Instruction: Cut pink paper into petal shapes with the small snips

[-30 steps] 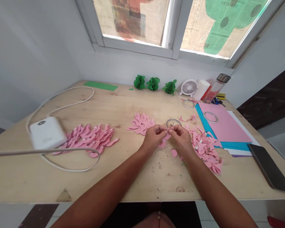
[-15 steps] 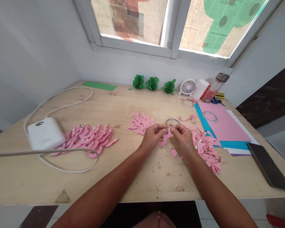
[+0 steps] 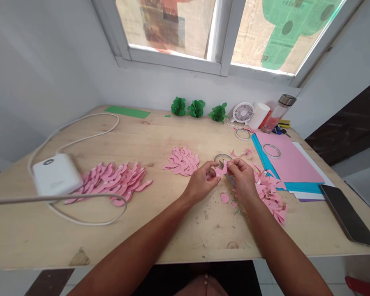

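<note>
Between my two hands is a curved pink paper cutout (image 3: 221,170), with small white patches on it. My left hand (image 3: 202,180) pinches its left end, and my right hand (image 3: 242,176) grips its upper right end. Partly hidden behind the right fingers, scissors (image 3: 230,178) lie on the table. Just left of the hands is a small pile of wavy pink paper pieces (image 3: 181,160). A bigger pile of similar pink pieces (image 3: 120,181), several with white patches, lies farther left. Pink paper scraps (image 3: 269,193) are heaped beside my right forearm.
A white power bank (image 3: 56,174) and its looping cable are at the left. Green paper shapes (image 3: 196,108), a small fan (image 3: 243,112) and a bottle (image 3: 278,114) stand along the back. Coloured sheets (image 3: 299,164), tape rolls (image 3: 271,151) and a phone (image 3: 348,213) lie right.
My hands have moved slightly apart and the pink cutout has turned, showing more of its curved shape between them. The scissors behind are more visible. The view has shifted slightly.
</note>
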